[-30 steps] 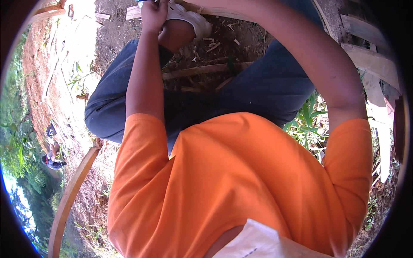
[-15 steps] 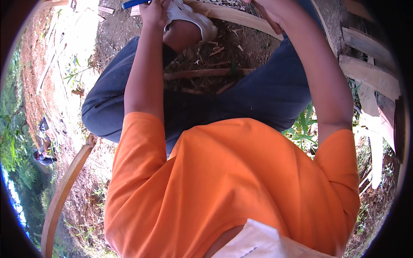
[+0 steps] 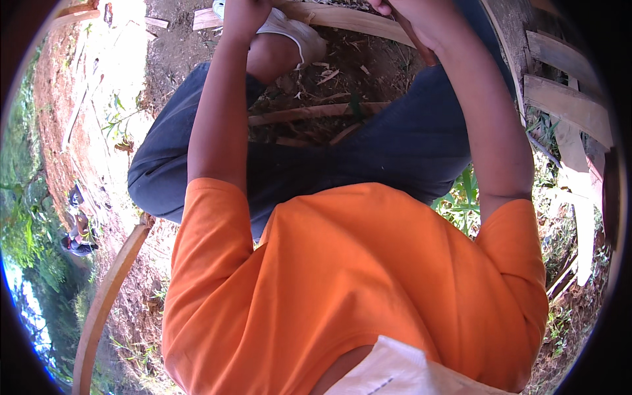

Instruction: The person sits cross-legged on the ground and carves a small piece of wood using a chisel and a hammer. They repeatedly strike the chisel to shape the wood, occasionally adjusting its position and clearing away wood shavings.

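I see the pale, flat split-wood strip (image 3: 342, 16) lying crosswise at the top, above the white shoe (image 3: 293, 33). My left hand (image 3: 243, 12) and right hand (image 3: 421, 20) both clasp it.

Your left hand (image 3: 240, 14) ran off the top edge above the shoe (image 3: 289, 33), so its grip couldn't be told. Right of the shoe, your right hand (image 3: 421, 20) was also cropped, fingers hiding part of the wooden strip (image 3: 349, 18).
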`<state>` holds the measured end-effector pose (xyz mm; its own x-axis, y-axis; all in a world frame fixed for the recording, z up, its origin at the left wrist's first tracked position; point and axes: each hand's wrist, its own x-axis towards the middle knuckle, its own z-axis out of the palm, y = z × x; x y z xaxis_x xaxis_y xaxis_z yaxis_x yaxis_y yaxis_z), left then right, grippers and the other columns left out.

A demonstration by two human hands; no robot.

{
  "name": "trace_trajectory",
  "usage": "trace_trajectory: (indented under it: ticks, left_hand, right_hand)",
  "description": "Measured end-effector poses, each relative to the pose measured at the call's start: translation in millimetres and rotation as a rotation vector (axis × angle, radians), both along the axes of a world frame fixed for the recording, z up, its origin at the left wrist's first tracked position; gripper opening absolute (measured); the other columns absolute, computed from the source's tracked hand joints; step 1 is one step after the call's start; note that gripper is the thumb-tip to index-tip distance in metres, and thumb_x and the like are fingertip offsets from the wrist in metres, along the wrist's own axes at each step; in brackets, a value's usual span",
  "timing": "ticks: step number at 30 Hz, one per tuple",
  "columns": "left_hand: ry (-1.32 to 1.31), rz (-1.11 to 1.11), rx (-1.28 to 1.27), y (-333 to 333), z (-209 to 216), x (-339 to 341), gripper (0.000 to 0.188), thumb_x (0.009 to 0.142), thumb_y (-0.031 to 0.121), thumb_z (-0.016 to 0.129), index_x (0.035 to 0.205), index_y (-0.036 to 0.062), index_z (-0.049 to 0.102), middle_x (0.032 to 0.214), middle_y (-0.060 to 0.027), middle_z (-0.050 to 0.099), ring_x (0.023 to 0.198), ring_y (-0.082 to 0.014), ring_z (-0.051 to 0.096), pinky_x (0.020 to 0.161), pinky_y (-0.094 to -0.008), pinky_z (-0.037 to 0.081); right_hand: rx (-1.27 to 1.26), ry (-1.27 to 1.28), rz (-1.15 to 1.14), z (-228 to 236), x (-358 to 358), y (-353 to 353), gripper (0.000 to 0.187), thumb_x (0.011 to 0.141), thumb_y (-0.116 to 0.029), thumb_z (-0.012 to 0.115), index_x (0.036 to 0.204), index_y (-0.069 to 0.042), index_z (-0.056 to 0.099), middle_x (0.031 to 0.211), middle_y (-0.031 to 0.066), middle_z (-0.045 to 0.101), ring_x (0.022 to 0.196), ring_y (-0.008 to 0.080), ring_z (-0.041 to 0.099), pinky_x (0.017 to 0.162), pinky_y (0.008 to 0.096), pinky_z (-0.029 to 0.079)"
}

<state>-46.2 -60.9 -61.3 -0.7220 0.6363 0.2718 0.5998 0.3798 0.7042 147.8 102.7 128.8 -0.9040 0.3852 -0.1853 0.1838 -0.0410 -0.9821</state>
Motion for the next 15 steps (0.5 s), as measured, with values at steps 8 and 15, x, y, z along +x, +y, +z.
trace_trajectory:
  ticks: [8, 15]
  left_hand:
    - [0.112, -0.121, -0.074, 22, 5, 1, 0.026, 0.094, 0.015, 0.065, 0.115, 0.0, 0.059, 0.091, -0.0291, 0.069, 0.089, -0.0516, 0.066, 0.076, -0.0575, 0.051]
    - [-0.018, -0.18, -0.113, 28, 16, 5, 0.027, 0.094, 0.015, 0.063, 0.117, 0.0003, 0.058, 0.098, -0.0306, 0.069, 0.095, -0.0515, 0.067, 0.077, -0.0569, 0.052]
  right_hand:
    - [0.415, 0.165, 0.023, -23, -6, 2, 0.037, 0.108, -0.02, 0.053, 0.139, -0.004, 0.062, 0.076, -0.0015, 0.061, 0.061, 0.0075, 0.054, 0.058, 0.026, 0.045]
    - [0.556, 0.204, -0.06, -9, 4, 6, 0.032, 0.103, -0.02, 0.057, 0.128, -0.004, 0.069, 0.073, 0.007, 0.065, 0.067, 0.0114, 0.061, 0.065, 0.0319, 0.05]
